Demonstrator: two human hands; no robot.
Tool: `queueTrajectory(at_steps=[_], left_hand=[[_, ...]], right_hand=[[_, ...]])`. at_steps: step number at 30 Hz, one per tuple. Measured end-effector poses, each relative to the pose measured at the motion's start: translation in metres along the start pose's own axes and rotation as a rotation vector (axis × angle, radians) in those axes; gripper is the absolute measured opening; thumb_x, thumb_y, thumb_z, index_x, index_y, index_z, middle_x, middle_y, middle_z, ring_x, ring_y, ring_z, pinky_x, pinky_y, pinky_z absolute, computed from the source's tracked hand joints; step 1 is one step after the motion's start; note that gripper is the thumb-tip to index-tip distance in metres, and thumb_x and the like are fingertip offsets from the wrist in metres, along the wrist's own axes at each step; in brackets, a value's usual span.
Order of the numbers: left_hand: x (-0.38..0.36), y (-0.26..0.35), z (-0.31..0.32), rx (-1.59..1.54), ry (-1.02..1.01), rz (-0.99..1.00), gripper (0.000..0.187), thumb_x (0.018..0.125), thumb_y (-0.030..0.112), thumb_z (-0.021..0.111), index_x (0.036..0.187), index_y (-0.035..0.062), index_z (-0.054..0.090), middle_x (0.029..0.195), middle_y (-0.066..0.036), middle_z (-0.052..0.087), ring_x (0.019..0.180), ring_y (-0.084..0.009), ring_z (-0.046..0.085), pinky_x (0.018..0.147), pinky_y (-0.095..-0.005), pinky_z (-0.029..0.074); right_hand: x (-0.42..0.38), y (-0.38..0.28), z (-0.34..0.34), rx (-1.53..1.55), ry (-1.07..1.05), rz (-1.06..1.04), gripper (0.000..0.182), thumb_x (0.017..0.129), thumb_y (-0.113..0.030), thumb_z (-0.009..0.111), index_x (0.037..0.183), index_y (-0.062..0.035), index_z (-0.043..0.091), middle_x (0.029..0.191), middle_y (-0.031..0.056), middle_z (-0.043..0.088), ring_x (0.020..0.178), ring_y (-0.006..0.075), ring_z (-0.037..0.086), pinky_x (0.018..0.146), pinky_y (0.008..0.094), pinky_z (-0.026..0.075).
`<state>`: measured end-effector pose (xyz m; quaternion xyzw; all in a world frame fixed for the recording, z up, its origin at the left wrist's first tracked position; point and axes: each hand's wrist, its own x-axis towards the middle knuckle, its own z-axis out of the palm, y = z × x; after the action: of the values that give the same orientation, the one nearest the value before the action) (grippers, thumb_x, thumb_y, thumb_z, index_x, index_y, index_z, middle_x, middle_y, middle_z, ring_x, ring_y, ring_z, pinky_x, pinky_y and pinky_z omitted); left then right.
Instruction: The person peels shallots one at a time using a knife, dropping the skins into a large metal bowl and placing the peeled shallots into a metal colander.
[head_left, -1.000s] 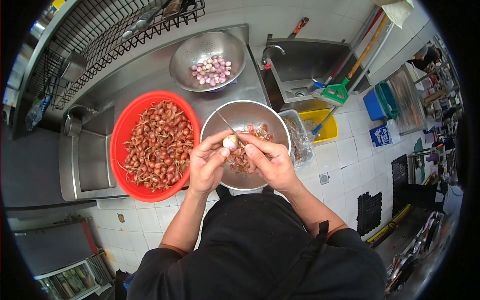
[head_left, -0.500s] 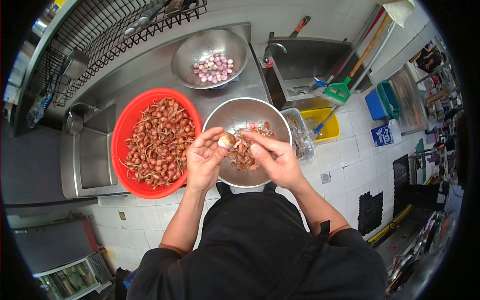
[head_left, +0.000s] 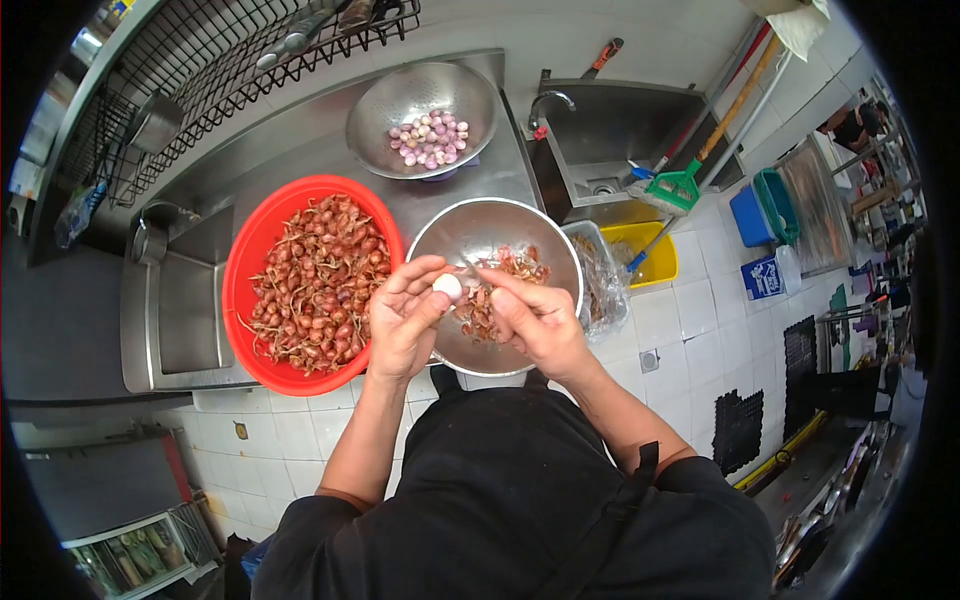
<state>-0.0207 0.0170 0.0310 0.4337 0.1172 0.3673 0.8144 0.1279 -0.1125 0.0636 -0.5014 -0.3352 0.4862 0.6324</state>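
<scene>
A pale, mostly peeled shallot (head_left: 447, 287) is pinched between the thumb and fingers of my left hand (head_left: 405, 312). Close on its right, my right hand (head_left: 540, 318) is closed on what looks like a small knife (head_left: 471, 269), with only a short bit of blade showing near the shallot. Both hands are above a steel bowl (head_left: 430, 237) that holds reddish-brown shallot skins (head_left: 515, 262). To the left, a red basin (head_left: 238, 290) is heaped with unpeeled shallots (head_left: 320, 285). Behind the bowl, a perforated steel colander (head_left: 375, 100) contains peeled purple-white shallots (head_left: 430, 138).
A steel counter (head_left: 410, 210) carries the vessels, with a sink (head_left: 180, 310) at the left and another sink (head_left: 625, 130) at back right. A clear plastic tub (head_left: 605, 290) and a yellow bin (head_left: 660, 255) stand right of the bowl. A green brush (head_left: 675, 190) leans nearby.
The shallot in my left hand now shows a white face where brownish skin showed before. My right hand has shifted slightly left and down, and its fingers are more curled.
</scene>
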Motion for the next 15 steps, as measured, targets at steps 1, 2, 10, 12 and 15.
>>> queueTrajectory(at_steps=[1, 2, 10, 12, 15], left_hand=[[0.000, 0.002, -0.002, -0.066, -0.020, -0.048, 0.040, 0.088, -0.005, 0.065, 0.126, -0.0033, 0.054, 0.118, -0.015, 0.064, 0.104, -0.0198, 0.064, 0.089, -0.0309, 0.054], [0.000, 0.003, -0.002, -0.132, -0.040, -0.099, 0.039, 0.089, -0.004, 0.064, 0.126, -0.0036, 0.054, 0.119, -0.015, 0.064, 0.105, -0.0201, 0.064, 0.090, -0.0308, 0.054], [-0.002, -0.015, -0.011, -0.112, 0.003, -0.063, 0.034, 0.091, -0.005, 0.061, 0.124, -0.0022, 0.056, 0.113, -0.014, 0.065, 0.099, -0.0201, 0.067, 0.088, -0.0303, 0.056], [-0.003, -0.015, -0.013, -0.129, -0.028, -0.081, 0.034, 0.091, -0.005, 0.061, 0.124, -0.0022, 0.056, 0.113, -0.014, 0.065, 0.099, -0.0207, 0.067, 0.089, -0.0308, 0.056], [-0.001, -0.008, -0.002, -0.084, -0.001, -0.059, 0.034, 0.090, -0.004, 0.062, 0.124, -0.0014, 0.056, 0.115, -0.014, 0.064, 0.104, -0.0220, 0.066, 0.087, -0.0301, 0.056]], right_hand=[[0.002, 0.001, -0.002, -0.002, -0.003, -0.002, 0.036, 0.101, -0.016, 0.054, 0.133, -0.0002, 0.057, 0.074, -0.0015, 0.059, 0.067, 0.0036, 0.052, 0.061, 0.0196, 0.043], [0.005, 0.004, -0.004, 0.027, 0.002, -0.017, 0.036, 0.101, -0.017, 0.054, 0.133, -0.0011, 0.057, 0.069, -0.0043, 0.051, 0.062, 0.0023, 0.044, 0.056, 0.0195, 0.036], [0.002, 0.002, 0.002, -0.040, 0.024, -0.001, 0.034, 0.101, -0.015, 0.053, 0.131, -0.0007, 0.059, 0.068, -0.0043, 0.052, 0.060, 0.0019, 0.043, 0.055, 0.0192, 0.038], [0.003, 0.006, 0.004, -0.117, 0.144, -0.112, 0.033, 0.101, -0.014, 0.054, 0.130, 0.0001, 0.059, 0.078, -0.0015, 0.059, 0.068, 0.0024, 0.049, 0.063, 0.0197, 0.044], [0.008, 0.015, -0.003, -0.078, 0.246, -0.143, 0.033, 0.100, -0.013, 0.056, 0.129, 0.0018, 0.060, 0.093, 0.0025, 0.066, 0.080, 0.0036, 0.055, 0.075, 0.0213, 0.048]])
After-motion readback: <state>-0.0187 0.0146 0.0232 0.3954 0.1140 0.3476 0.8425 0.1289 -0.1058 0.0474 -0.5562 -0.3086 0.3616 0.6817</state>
